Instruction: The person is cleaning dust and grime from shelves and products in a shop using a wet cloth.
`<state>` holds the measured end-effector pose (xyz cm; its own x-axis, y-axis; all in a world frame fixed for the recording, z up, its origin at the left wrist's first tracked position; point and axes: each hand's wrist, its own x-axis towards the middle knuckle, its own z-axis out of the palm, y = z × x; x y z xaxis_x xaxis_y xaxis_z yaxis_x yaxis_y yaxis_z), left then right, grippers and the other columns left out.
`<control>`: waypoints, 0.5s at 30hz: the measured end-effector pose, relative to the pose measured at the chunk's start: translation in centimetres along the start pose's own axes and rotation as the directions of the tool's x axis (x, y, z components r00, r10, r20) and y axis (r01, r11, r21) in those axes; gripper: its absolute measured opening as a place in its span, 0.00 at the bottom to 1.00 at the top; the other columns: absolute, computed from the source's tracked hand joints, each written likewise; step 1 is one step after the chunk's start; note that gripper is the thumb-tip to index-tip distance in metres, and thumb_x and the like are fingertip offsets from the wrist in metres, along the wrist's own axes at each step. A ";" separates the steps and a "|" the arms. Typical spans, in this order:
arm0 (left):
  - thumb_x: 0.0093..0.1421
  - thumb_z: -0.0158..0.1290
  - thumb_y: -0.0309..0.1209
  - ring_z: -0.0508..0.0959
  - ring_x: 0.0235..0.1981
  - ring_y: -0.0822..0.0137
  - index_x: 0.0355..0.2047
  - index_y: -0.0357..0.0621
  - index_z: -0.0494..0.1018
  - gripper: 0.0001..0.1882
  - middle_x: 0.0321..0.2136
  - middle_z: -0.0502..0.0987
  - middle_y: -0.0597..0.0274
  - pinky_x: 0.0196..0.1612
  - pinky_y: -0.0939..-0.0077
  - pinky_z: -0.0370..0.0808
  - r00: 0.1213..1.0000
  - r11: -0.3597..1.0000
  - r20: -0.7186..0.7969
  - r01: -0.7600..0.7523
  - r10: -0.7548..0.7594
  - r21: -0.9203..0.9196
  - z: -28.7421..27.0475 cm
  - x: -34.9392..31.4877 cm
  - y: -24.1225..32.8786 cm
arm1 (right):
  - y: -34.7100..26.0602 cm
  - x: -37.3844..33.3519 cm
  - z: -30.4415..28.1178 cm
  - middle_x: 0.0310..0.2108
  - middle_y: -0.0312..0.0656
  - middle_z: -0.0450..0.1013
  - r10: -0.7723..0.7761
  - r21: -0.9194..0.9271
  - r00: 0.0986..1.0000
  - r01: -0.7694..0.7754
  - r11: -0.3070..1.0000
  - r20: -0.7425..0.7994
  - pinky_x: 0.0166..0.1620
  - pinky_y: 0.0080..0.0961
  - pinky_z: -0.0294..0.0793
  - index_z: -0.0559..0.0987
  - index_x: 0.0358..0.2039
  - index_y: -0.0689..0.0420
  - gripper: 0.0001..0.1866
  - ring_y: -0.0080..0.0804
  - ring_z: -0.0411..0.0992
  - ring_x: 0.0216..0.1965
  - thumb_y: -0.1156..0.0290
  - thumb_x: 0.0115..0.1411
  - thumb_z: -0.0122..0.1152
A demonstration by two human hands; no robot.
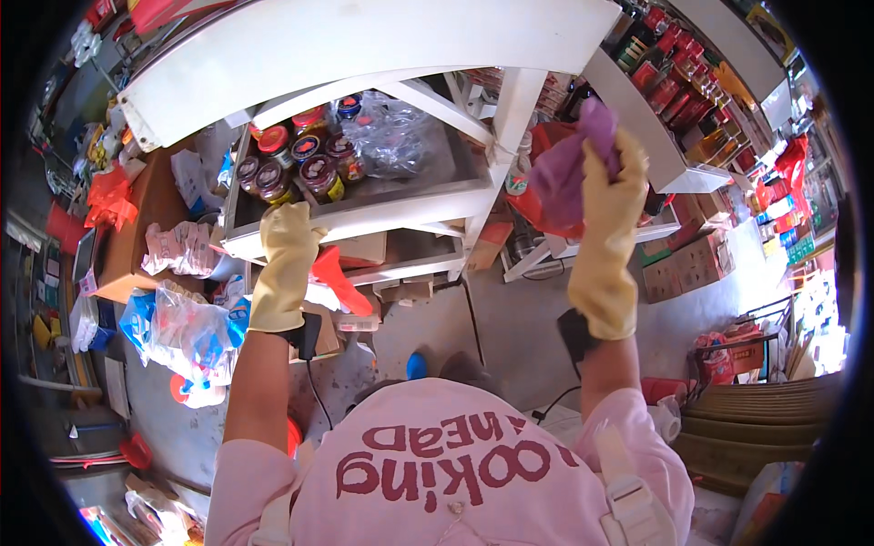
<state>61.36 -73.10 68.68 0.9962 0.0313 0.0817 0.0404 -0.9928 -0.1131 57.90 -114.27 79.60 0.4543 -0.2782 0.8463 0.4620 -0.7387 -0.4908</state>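
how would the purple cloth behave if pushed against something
The purple cloth is probably floppy: it bunches in soft folds at the gloved right hand. It would likely crumple, showing no stiff edges, and seems light, held up one-handed.

Jars (320, 175) on shelf (391, 211), bag (391, 136) right of them; left hand (286, 235) at shelf's front edge, nearest jars; cloth (557, 180) in right hand (614, 187), right of shelf; bottles (669, 82) farther right, boxes (685, 267) on floor (537, 314)

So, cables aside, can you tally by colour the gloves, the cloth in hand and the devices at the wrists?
Yellow gloves: 2
Purple cloth: 1
Black wrist devices: 2
Total: 5
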 end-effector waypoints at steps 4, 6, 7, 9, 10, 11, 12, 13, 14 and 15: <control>0.50 0.70 0.47 0.85 0.39 0.54 0.36 0.46 0.82 0.21 0.33 0.85 0.55 0.46 0.62 0.79 1.000 1.000 -0.014 0.002 -0.003 -0.027 -0.6 -0.7 0.1 | 2.8 -4.0 4.3 0.47 0.56 0.78 -0.281 0.097 0.955 0.272 0.957 0.094 0.54 0.42 0.74 0.80 0.48 0.62 0.21 0.55 0.76 0.49 0.82 0.52 0.68; 0.49 0.71 0.46 0.84 0.38 0.53 0.34 0.46 0.82 0.20 0.32 0.85 0.55 0.46 0.61 0.79 1.000 1.000 -0.028 0.000 0.000 -0.022 -0.4 -1.1 -0.1 | 1.6 -5.0 6.7 0.48 0.49 0.77 -0.135 0.070 0.931 0.119 0.990 0.338 0.49 0.47 0.76 0.81 0.47 0.56 0.19 0.55 0.75 0.46 0.76 0.53 0.64; 0.48 0.71 0.45 0.84 0.37 0.52 0.33 0.45 0.81 0.20 0.31 0.84 0.54 0.44 0.60 0.78 0.982 0.996 -0.167 -0.088 0.088 0.004 0.5 -1.1 -0.2 | 3.8 -7.1 7.8 0.47 0.47 0.78 0.005 -0.073 0.897 0.030 0.997 0.441 0.47 0.47 0.75 0.81 0.46 0.54 0.17 0.54 0.76 0.45 0.76 0.54 0.62; 0.48 0.71 0.44 0.83 0.35 0.51 0.31 0.44 0.80 0.19 0.29 0.83 0.54 0.43 0.59 0.78 0.941 0.987 -0.296 -0.155 0.163 0.052 1.5 -1.2 -1.0 | 4.2 -8.9 8.5 0.43 0.49 0.77 0.113 -0.120 0.846 -0.059 0.991 0.521 0.48 0.45 0.75 0.81 0.45 0.56 0.16 0.54 0.75 0.46 0.76 0.54 0.62; 0.47 0.71 0.44 0.82 0.35 0.50 0.30 0.44 0.79 0.19 0.28 0.82 0.53 0.42 0.58 0.77 0.929 0.984 -0.327 -0.174 0.175 0.032 1.8 -1.3 -1.0 | 4.9 -9.6 8.7 0.43 0.49 0.77 0.111 -0.113 0.845 -0.060 0.992 0.522 0.48 0.45 0.75 0.81 0.45 0.56 0.16 0.54 0.75 0.46 0.76 0.54 0.62; 0.47 0.71 0.44 0.82 0.34 0.49 0.29 0.44 0.78 0.19 0.28 0.81 0.52 0.41 0.58 0.77 0.915 0.981 -0.358 -0.195 0.186 0.012 2.0 -1.2 -1.1 | 5.8 -10.1 8.5 0.42 0.49 0.77 0.103 -0.064 0.892 -0.083 0.994 0.440 0.48 0.45 0.75 0.82 0.44 0.56 0.16 0.54 0.74 0.46 0.76 0.54 0.62; 0.47 0.71 0.44 0.82 0.34 0.49 0.29 0.44 0.78 0.19 0.28 0.81 0.52 0.41 0.58 0.77 0.916 0.981 -0.354 -0.195 0.186 0.013 1.8 -1.1 -1.0 | 6.2 -10.5 8.0 0.41 0.50 0.77 0.103 -0.019 0.930 -0.103 0.995 0.354 0.48 0.44 0.75 0.82 0.43 0.57 0.15 0.55 0.74 0.45 0.76 0.54 0.62; 0.47 0.71 0.43 0.82 0.34 0.49 0.29 0.43 0.78 0.19 0.28 0.81 0.52 0.41 0.57 0.77 0.933 0.985 -0.320 -0.172 0.163 0.000 1.4 -1.1 -0.7 | 6.4 -10.9 7.5 0.41 0.52 0.77 0.156 -0.045 0.930 -0.149 0.988 0.333 0.48 0.44 0.75 0.82 0.42 0.59 0.14 0.55 0.74 0.44 0.76 0.53 0.61; 0.47 0.70 0.43 0.82 0.34 0.48 0.29 0.43 0.78 0.19 0.28 0.81 0.51 0.41 0.57 0.76 0.948 0.989 -0.285 -0.149 0.139 -0.013 1.3 -1.0 -0.5 | 6.4 -11.4 7.2 0.40 0.53 0.77 0.172 -0.011 0.937 -0.177 0.984 0.304 0.48 0.45 0.75 0.82 0.41 0.59 0.14 0.55 0.74 0.43 0.76 0.53 0.62; 0.47 0.70 0.43 0.82 0.34 0.48 0.29 0.43 0.78 0.19 0.28 0.81 0.51 0.41 0.57 0.76 0.949 0.989 -0.284 -0.146 0.137 -0.012 1.4 -0.9 -0.6 | 4.9 -10.6 6.7 0.39 0.53 0.78 0.185 0.029 0.944 -0.201 0.979 0.274 0.47 0.46 0.75 0.82 0.40 0.59 0.13 0.56 0.75 0.42 0.77 0.53 0.62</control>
<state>60.55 -72.37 67.32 0.9288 -0.1389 0.3435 -0.1063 -0.9880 -0.1122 60.48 -110.80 66.83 0.7232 -0.2308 0.6509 0.3835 -0.6496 -0.6565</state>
